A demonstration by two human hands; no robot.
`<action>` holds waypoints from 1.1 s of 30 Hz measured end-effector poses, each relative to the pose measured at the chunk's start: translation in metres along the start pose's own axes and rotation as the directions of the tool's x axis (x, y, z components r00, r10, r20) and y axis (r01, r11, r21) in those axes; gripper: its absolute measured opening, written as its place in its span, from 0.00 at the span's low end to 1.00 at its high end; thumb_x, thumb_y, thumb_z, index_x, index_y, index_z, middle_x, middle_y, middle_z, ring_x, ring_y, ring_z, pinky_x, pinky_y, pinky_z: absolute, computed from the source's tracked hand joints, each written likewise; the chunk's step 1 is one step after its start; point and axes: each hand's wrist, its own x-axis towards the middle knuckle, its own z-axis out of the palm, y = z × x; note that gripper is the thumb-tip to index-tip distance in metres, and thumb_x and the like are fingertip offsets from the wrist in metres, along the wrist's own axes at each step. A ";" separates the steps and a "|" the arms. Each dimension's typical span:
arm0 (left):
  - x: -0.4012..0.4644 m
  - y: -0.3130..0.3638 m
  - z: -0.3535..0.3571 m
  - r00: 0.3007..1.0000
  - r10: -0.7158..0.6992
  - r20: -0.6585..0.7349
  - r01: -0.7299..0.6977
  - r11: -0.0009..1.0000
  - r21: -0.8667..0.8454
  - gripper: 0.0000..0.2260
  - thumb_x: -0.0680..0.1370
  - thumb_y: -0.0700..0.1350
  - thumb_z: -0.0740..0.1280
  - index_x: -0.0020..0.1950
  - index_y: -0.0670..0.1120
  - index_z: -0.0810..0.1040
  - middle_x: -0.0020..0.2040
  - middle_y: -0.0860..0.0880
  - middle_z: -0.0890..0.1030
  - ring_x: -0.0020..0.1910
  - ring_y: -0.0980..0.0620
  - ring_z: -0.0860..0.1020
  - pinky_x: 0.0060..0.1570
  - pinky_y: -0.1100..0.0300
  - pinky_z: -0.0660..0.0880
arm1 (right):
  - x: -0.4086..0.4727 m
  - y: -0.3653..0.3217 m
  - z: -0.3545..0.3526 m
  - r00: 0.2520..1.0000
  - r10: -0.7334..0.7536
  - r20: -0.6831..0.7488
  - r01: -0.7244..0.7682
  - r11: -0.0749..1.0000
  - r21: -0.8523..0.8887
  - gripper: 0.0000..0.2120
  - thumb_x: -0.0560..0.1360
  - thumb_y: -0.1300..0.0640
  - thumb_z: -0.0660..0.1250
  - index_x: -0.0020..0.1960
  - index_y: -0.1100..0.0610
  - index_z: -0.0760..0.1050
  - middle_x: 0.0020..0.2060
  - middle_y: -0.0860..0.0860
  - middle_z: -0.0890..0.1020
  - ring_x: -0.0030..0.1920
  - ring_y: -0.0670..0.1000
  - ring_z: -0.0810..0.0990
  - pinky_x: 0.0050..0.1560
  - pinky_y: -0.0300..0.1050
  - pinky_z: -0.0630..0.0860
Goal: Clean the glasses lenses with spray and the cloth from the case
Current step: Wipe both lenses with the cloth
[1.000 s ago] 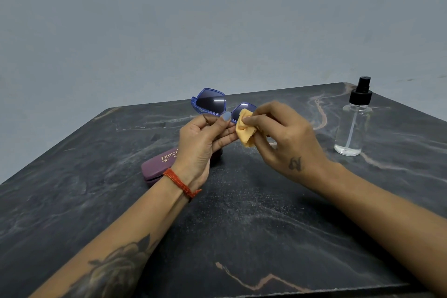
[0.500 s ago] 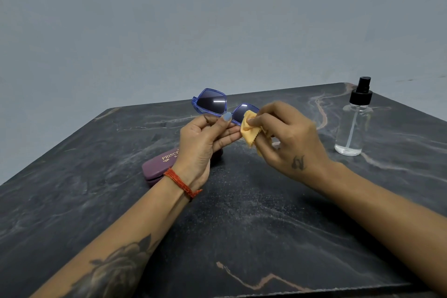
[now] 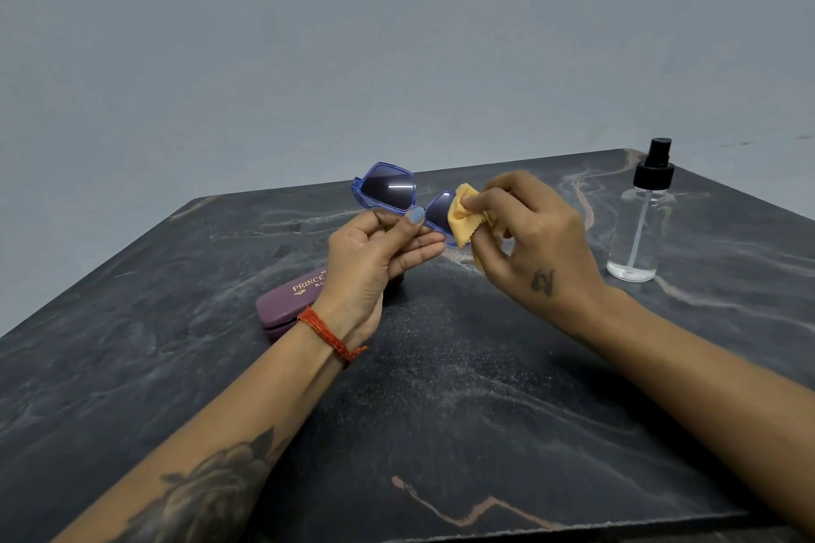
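Head view, frame centre: your left hand (image 3: pixel 375 251) pinches the blue sunglasses (image 3: pixel 397 201) at the bridge above the bench (image 3: pixel 441 410), steadying them while your right hand (image 3: pixel 529 242) presses the yellow cloth (image 3: pixel 463 218) onto one lens.

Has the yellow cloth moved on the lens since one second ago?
Yes. The cloth has slid up and to the right along the lens, a little closer to the spray bottle, which stands unmoved.
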 end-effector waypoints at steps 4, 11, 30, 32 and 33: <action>0.000 0.001 0.000 1.000 0.000 -0.008 -0.001 1.000 -0.014 0.06 0.74 0.35 0.66 0.38 0.38 0.73 0.29 0.47 0.82 0.33 0.51 0.83 0.36 0.62 0.80 | -0.002 -0.003 -0.001 1.000 -0.010 -0.013 0.010 1.000 0.008 0.04 0.70 0.63 0.67 0.41 0.64 0.78 0.37 0.56 0.78 0.31 0.52 0.74 0.30 0.42 0.71; 0.002 0.001 -0.002 0.999 -0.003 -0.035 0.002 1.000 -0.020 0.06 0.75 0.35 0.65 0.38 0.37 0.74 0.30 0.47 0.82 0.34 0.51 0.83 0.36 0.62 0.80 | 0.001 -0.008 -0.004 0.981 0.184 0.065 -0.196 0.920 0.340 0.02 0.69 0.61 0.68 0.40 0.59 0.79 0.34 0.49 0.79 0.30 0.45 0.74 0.31 0.40 0.73; 0.001 0.002 -0.001 1.000 -0.022 -0.016 0.022 1.000 -0.004 0.06 0.74 0.36 0.67 0.38 0.38 0.74 0.30 0.46 0.82 0.34 0.52 0.83 0.35 0.63 0.80 | 0.023 0.004 -0.022 0.666 0.607 0.433 -0.489 -0.082 0.868 0.09 0.67 0.68 0.64 0.41 0.63 0.82 0.41 0.54 0.84 0.48 0.51 0.82 0.48 0.39 0.78; 0.000 0.002 0.000 1.000 -0.023 -0.012 0.023 1.000 -0.003 0.05 0.74 0.36 0.67 0.38 0.38 0.74 0.30 0.46 0.82 0.34 0.51 0.83 0.36 0.63 0.80 | 0.022 0.002 -0.020 0.731 0.570 0.374 -0.515 0.103 0.851 0.07 0.66 0.68 0.71 0.40 0.58 0.83 0.47 0.52 0.84 0.52 0.49 0.82 0.50 0.38 0.77; 0.001 0.002 -0.001 1.000 -0.023 -0.011 0.023 1.000 -0.003 0.05 0.74 0.36 0.67 0.38 0.38 0.74 0.30 0.46 0.82 0.34 0.51 0.83 0.36 0.62 0.80 | 0.020 0.001 -0.019 0.766 0.549 0.334 -0.525 0.234 0.819 0.10 0.66 0.69 0.72 0.41 0.55 0.82 0.48 0.51 0.83 0.51 0.48 0.82 0.50 0.37 0.77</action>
